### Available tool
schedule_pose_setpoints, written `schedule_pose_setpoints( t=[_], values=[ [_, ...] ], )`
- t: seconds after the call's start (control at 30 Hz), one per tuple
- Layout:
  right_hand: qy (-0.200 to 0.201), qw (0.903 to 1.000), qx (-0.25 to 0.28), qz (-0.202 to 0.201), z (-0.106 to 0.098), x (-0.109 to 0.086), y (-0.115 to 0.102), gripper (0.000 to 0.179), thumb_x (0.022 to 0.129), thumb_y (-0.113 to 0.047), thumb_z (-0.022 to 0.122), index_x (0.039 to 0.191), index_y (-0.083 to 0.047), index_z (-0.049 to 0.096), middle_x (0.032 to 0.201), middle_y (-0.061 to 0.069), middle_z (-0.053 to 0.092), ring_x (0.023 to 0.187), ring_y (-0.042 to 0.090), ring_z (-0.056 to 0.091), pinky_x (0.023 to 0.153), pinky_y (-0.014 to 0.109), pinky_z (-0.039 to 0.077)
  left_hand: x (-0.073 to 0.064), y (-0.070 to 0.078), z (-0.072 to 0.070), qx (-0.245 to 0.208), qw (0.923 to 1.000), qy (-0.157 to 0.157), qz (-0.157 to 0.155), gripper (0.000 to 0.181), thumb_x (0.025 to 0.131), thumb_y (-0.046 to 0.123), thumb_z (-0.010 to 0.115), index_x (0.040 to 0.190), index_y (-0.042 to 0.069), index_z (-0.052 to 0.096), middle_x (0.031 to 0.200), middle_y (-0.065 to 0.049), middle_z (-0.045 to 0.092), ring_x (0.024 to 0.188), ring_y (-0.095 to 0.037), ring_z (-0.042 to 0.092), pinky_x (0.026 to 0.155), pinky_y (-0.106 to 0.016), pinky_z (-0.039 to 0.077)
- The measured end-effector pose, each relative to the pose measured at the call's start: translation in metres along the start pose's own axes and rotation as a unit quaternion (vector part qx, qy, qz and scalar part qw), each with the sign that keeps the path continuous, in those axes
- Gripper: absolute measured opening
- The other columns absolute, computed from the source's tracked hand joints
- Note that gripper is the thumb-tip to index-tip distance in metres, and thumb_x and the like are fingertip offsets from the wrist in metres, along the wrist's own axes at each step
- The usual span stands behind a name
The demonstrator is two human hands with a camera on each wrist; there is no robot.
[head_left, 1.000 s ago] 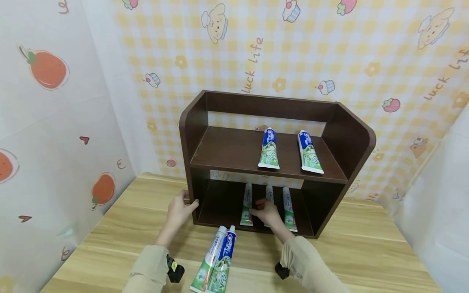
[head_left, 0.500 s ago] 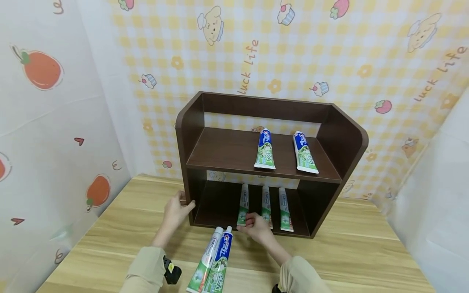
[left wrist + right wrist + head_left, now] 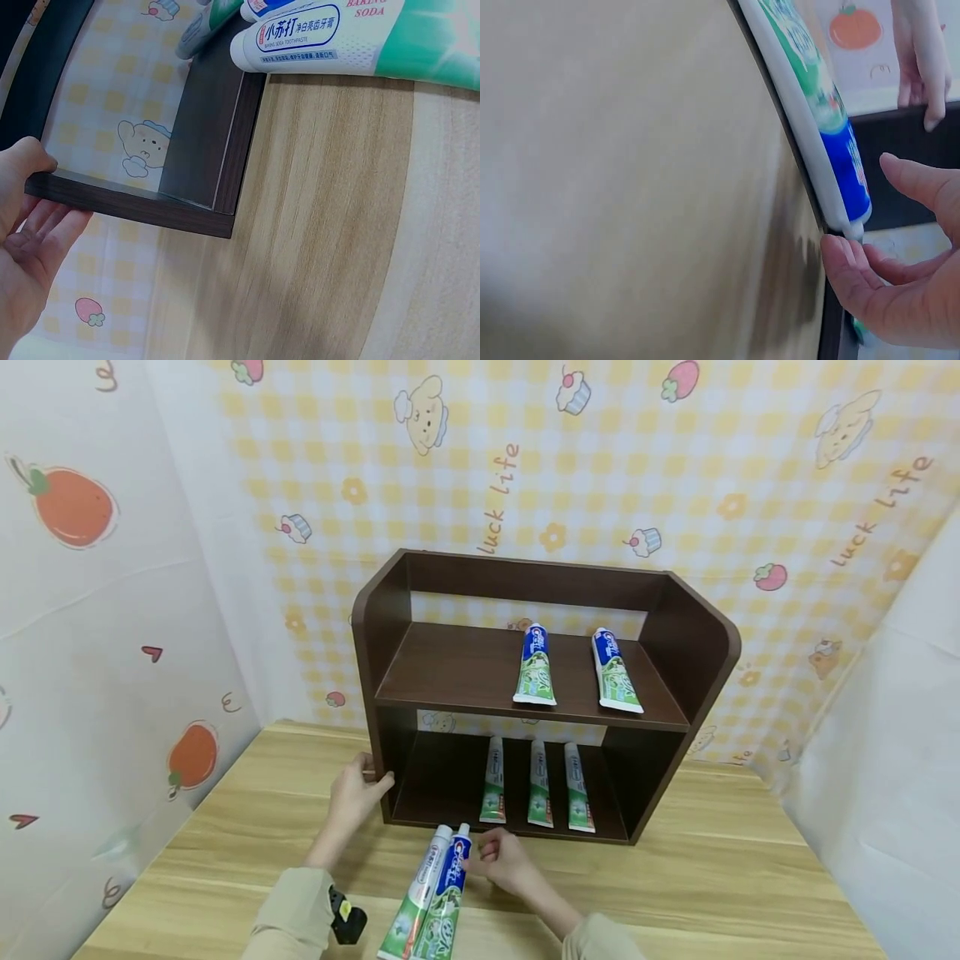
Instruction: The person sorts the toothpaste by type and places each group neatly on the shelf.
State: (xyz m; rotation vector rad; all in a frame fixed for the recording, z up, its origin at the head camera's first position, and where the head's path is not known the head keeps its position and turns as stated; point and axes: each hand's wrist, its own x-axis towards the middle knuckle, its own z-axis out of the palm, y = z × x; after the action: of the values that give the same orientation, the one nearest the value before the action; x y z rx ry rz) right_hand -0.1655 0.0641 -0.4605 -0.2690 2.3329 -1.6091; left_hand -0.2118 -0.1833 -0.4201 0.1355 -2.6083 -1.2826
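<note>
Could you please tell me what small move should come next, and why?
Perhaps the right hand should pinch the blue-green tube on the table: thumb and fingers are parted near its cap, and similar tubes lie on the upper shelf.

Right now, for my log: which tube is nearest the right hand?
The blue-topped tube on the table; its neighbour there is white-topped, and the other blue-topped tubes are shelved.

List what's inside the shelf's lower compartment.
Three green-ended toothpaste tubes, lying apart on its floor. The upper board covers its upper rear, so that part can't be seen.
</note>
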Motion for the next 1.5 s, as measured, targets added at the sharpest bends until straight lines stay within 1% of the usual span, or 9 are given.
schedule_pose_setpoints(
  t=[0.17, 0.3, 0.4, 0.6, 0.77, 1.03, 1.23, 1.4, 1.5],
  values=[
    [-0.017, 0.9998, -0.009, 0.008, 0.015, -0.005, 0.001, 0.053, 0.072, -0.008, 0.074, 0.112, 0.015, 0.047, 0.083, 0.008, 0.050, 0.075, 0.015, 0.045, 0.060, 0.019, 0.041, 0.003, 0.000, 0.000, 0.007, 1.0000, 0.001, 0.001, 0.034, 0.082, 0.016, 0.061, 0.106, -0.006, 0.052, 0.105, -0.026, 0.061, 0.092, -0.038, 0.064, 0.076, -0.039, 0.055],
    [-0.008, 0.9998, -0.014, 0.015, 0.026, -0.009, 0.001, 0.068, 0.069, -0.009, 0.076, 0.121, 0.017, 0.041, 0.086, 0.009, 0.050, 0.077, 0.017, 0.048, 0.061, 0.021, 0.045, 0.004, 0.000, 0.000, 0.006, 1.0000, 0.000, 0.004, 0.033, 0.081, 0.016, 0.061, 0.105, -0.006, 0.052, 0.105, -0.026, 0.061, 0.092, -0.038, 0.064, 0.075, -0.039, 0.055],
    [0.005, 0.9996, -0.021, 0.020, 0.031, -0.010, 0.001, 0.071, 0.068, -0.011, 0.077, 0.122, 0.016, 0.040, 0.086, 0.009, 0.052, 0.077, 0.017, 0.051, 0.062, 0.024, 0.049, 0.005, 0.000, 0.001, 0.006, 0.9999, -0.004, 0.007, 0.034, 0.082, 0.016, 0.061, 0.106, -0.006, 0.052, 0.106, -0.027, 0.060, 0.093, -0.038, 0.063, 0.075, -0.039, 0.056],
    [0.006, 0.9995, 0.005, 0.031, 0.039, -0.011, 0.001, 0.069, 0.069, -0.011, 0.076, 0.120, 0.016, 0.039, 0.086, 0.011, 0.055, 0.072, 0.015, 0.056, 0.058, 0.028, 0.053, 0.003, 0.001, -0.001, 0.001, 0.9999, -0.009, 0.006, 0.035, 0.082, 0.016, 0.061, 0.106, -0.007, 0.051, 0.106, -0.028, 0.060, 0.092, -0.039, 0.064, 0.075, -0.039, 0.056],
    [0.008, 0.9990, 0.005, 0.044, 0.040, -0.012, 0.001, 0.069, 0.070, -0.012, 0.076, 0.120, 0.016, 0.038, 0.089, 0.012, 0.056, 0.076, 0.016, 0.058, 0.063, 0.030, 0.055, 0.000, 0.002, -0.002, -0.001, 0.9999, -0.016, 0.001, 0.036, 0.082, 0.016, 0.061, 0.108, -0.007, 0.051, 0.106, -0.029, 0.060, 0.092, -0.039, 0.064, 0.074, -0.039, 0.056],
    [0.012, 0.9989, 0.013, 0.044, 0.042, -0.010, -0.002, 0.048, 0.070, -0.008, 0.075, 0.103, 0.009, 0.045, 0.084, 0.012, 0.055, 0.075, 0.016, 0.057, 0.065, 0.031, 0.054, 0.000, -0.001, -0.004, 0.002, 1.0000, -0.008, -0.004, 0.040, 0.082, 0.016, 0.061, 0.111, -0.008, 0.049, 0.108, -0.029, 0.058, 0.093, -0.041, 0.062, 0.073, -0.040, 0.056],
    [0.028, 0.9983, 0.011, 0.050, 0.046, -0.009, -0.002, 0.047, 0.069, -0.007, 0.075, 0.102, 0.009, 0.045, 0.084, 0.012, 0.056, 0.077, 0.017, 0.059, 0.067, 0.032, 0.055, 0.001, -0.003, -0.003, 0.005, 1.0000, -0.004, 0.004, 0.040, 0.082, 0.016, 0.061, 0.110, -0.009, 0.050, 0.107, -0.029, 0.059, 0.094, -0.042, 0.062, 0.073, -0.040, 0.056],
    [0.032, 0.9970, 0.034, 0.063, 0.053, -0.009, 0.000, 0.051, 0.070, -0.006, 0.074, 0.107, 0.010, 0.042, 0.086, 0.013, 0.055, 0.076, 0.018, 0.060, 0.064, 0.034, 0.056, 0.000, -0.004, -0.001, 0.009, 0.9999, 0.002, 0.010, 0.035, 0.081, 0.015, 0.062, 0.106, -0.008, 0.051, 0.105, -0.028, 0.060, 0.092, -0.040, 0.063, 0.073, -0.041, 0.056],
    [0.039, 0.9960, 0.028, 0.075, 0.060, -0.010, 0.003, 0.070, 0.072, -0.007, 0.073, 0.121, 0.019, 0.031, 0.093, 0.020, 0.056, 0.079, 0.025, 0.062, 0.068, 0.039, 0.056, -0.001, -0.004, 0.000, 0.010, 0.9999, 0.004, 0.013, 0.034, 0.081, 0.015, 0.062, 0.104, -0.007, 0.052, 0.102, -0.028, 0.061, 0.089, -0.039, 0.064, 0.073, -0.040, 0.056]
  ],
)
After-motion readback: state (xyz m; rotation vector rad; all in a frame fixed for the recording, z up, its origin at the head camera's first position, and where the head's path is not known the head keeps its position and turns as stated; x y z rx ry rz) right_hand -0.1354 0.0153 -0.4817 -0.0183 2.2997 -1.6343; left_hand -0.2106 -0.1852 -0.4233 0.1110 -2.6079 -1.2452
